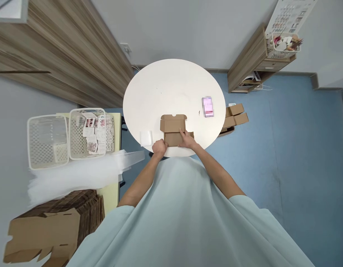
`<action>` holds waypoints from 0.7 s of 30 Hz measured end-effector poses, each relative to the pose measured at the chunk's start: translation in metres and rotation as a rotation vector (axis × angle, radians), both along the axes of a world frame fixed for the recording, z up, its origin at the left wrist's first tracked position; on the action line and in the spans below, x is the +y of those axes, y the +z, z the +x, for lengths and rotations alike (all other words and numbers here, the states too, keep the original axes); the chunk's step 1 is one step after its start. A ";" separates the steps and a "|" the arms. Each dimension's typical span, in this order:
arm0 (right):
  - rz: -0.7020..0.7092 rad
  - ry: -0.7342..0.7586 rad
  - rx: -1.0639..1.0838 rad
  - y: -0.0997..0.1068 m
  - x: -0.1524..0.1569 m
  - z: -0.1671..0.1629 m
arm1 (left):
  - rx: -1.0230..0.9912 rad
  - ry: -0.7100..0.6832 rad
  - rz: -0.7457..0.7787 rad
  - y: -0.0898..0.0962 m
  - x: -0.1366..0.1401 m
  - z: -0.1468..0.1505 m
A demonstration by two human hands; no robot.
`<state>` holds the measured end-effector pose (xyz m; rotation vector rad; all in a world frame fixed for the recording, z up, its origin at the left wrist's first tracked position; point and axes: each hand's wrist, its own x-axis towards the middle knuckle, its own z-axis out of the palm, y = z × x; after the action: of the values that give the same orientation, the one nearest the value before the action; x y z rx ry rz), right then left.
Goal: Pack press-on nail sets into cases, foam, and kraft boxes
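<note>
A flat brown cardboard mailer box point(174, 129) lies partly folded at the near edge of the round white table point(165, 92). My left hand point(159, 148) grips its near left corner. My right hand point(186, 139) presses on the box's right side, fingers on the cardboard. A small white pad point(146, 137) lies just left of the box. A pink packet point(207, 106) sits on the table to the right, apart from both hands.
Two white mesh baskets point(68, 137) stand on a side table at left, one holding printed cards. Clear plastic bags point(82, 172) and a stack of flat cardboard blanks point(54, 222) lie below them. Folded boxes point(235, 115) sit on the blue floor at right, near a wooden shelf point(251, 63).
</note>
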<state>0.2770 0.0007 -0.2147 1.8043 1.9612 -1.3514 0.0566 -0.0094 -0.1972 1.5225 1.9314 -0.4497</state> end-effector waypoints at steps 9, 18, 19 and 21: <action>0.177 -0.045 0.028 0.006 -0.013 0.012 | 0.024 -0.028 -0.012 0.007 0.005 0.008; 0.170 -0.515 -0.108 -0.002 -0.045 0.064 | 0.028 -0.056 0.000 0.004 0.004 0.008; 0.139 -0.512 -0.101 -0.003 -0.045 0.064 | 0.030 -0.058 -0.004 0.003 0.004 0.008; 0.117 -0.507 -0.102 -0.002 -0.044 0.060 | 0.035 -0.057 -0.009 0.003 0.004 0.008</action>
<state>0.3368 -0.0434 -0.2168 2.4914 1.6220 -1.2458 0.0645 -0.0052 -0.1944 1.5769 1.9139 -0.5125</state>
